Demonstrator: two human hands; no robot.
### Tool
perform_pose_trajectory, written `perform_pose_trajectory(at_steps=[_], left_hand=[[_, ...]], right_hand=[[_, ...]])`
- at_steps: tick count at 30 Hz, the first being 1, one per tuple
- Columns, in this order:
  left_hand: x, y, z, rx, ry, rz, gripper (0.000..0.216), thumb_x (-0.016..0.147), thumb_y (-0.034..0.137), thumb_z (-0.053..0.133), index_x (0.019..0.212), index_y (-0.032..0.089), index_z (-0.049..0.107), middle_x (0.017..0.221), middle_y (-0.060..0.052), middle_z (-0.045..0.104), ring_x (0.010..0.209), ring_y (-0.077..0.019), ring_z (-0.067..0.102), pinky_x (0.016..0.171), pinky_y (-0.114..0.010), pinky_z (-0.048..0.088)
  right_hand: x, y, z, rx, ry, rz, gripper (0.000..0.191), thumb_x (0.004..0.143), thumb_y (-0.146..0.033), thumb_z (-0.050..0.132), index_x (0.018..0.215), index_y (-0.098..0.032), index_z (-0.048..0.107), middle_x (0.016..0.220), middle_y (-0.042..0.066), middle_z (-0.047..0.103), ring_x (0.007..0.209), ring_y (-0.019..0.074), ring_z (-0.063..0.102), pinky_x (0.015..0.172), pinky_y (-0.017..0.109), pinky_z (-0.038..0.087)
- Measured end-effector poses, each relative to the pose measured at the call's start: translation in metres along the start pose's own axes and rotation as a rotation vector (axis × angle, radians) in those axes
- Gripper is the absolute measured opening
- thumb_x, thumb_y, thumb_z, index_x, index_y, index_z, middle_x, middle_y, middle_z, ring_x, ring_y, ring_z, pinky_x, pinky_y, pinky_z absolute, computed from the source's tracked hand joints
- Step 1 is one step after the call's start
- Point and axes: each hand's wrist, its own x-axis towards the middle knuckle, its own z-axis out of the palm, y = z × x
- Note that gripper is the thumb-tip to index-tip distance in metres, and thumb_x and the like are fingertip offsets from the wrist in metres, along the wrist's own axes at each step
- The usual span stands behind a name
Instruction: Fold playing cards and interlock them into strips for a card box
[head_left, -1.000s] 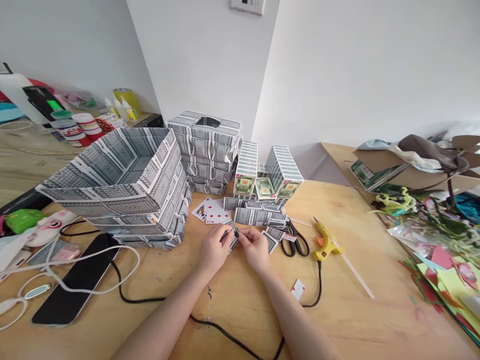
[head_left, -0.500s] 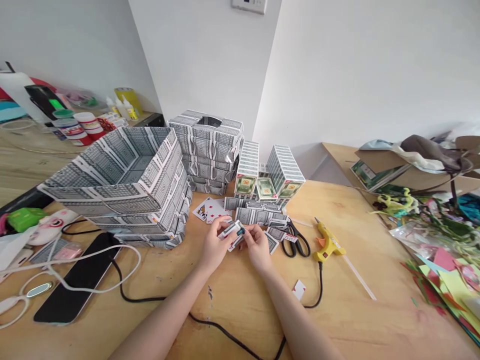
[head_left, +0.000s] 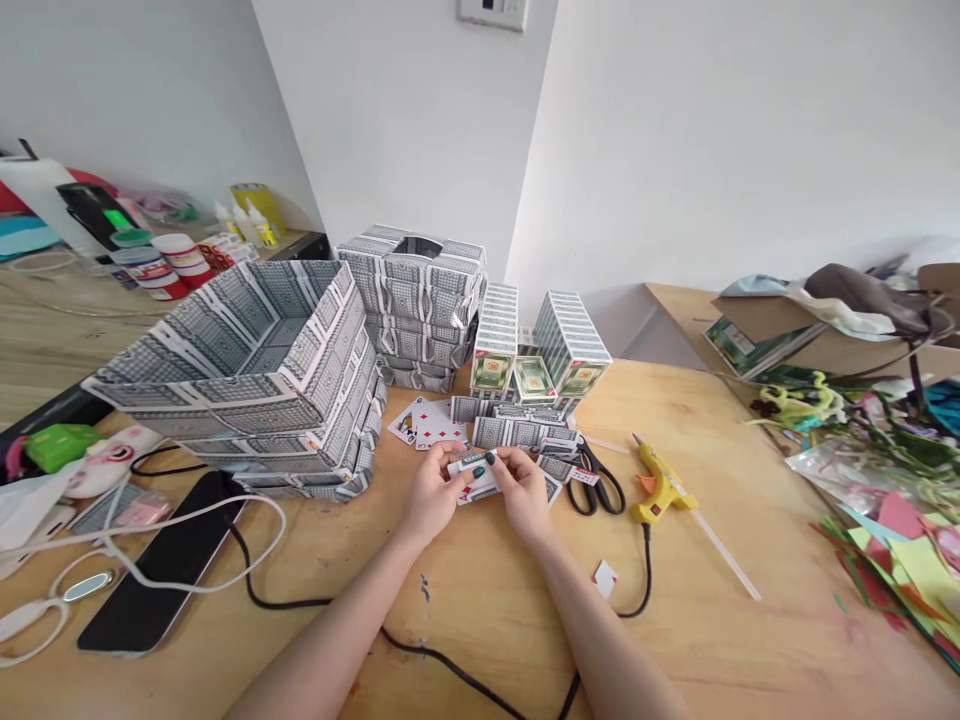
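Note:
Between my two hands is a folded playing card (head_left: 474, 463), its grey patterned back showing along a white-edged strip. My left hand (head_left: 439, 490) pinches its left end, and my right hand (head_left: 523, 490) pinches the right end, with both thumbs meeting near the middle. Beneath the fingers lie more cards, partly hidden. Just beyond, several folded cards (head_left: 517, 432) stand in a row. Two face-up playing cards (head_left: 431, 422) lie behind my left hand. Black-handled scissors (head_left: 596, 490) rest to the right of my right hand.
A box made of folded cards (head_left: 315, 400) stands at left, a second card-built block (head_left: 420, 290) behind. Stacked card packs (head_left: 574, 345) stand at the back. A yellow glue gun (head_left: 660, 485) lies right, its black cord crossing the front. A phone (head_left: 161, 570) lies left.
The card between my hands has turned to lie level, its long folded edge facing me. My right hand has shifted slightly, and both thumbs now press along the fold.

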Motion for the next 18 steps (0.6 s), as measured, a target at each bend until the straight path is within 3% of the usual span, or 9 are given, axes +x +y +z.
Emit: perform_pose_trajectory(at_steps=[4,7,13,18], left_hand=[[0.002,0.002,-0.002,-0.032,0.099,0.106,0.034,0.066,0.027,0.063,0.093,0.017,0.046,0.078,-0.001,0.059,0.069,-0.0121,0.057,0.060,-0.023,0.046],[0.004,0.003,-0.005,-0.053,0.096,0.111,0.033,0.069,0.031,0.061,0.096,0.017,0.048,0.085,-0.004,0.059,0.076,-0.0151,0.058,0.063,-0.025,0.047],[0.003,-0.005,-0.007,0.169,0.023,0.165,0.019,0.074,0.029,0.053,0.088,0.016,0.052,0.078,-0.002,0.059,0.072,-0.0144,0.055,0.065,-0.025,0.044],[0.000,-0.009,-0.007,0.370,0.051,0.192,0.020,0.083,0.031,0.041,0.089,0.016,0.052,0.070,0.000,0.054,0.062,-0.0130,0.049,0.057,-0.023,0.040]], right_hand=[[-0.003,0.003,0.006,0.102,0.033,0.048,0.025,0.075,-0.042,0.058,0.073,-0.020,0.045,0.052,-0.007,0.046,0.038,0.0071,0.042,0.037,0.020,0.034],[-0.005,0.004,0.010,0.198,-0.007,0.088,0.030,0.073,-0.042,0.060,0.075,-0.022,0.038,0.057,-0.006,0.053,0.038,0.0092,0.050,0.037,0.022,0.042],[-0.006,0.001,0.011,0.282,-0.173,0.148,0.035,0.072,-0.041,0.062,0.083,-0.023,0.034,0.064,-0.005,0.059,0.043,0.0126,0.060,0.039,0.023,0.048],[-0.010,0.000,0.010,0.227,-0.335,0.197,0.037,0.076,-0.044,0.055,0.095,-0.023,0.033,0.054,-0.008,0.058,0.032,0.0107,0.054,0.028,0.017,0.039]])
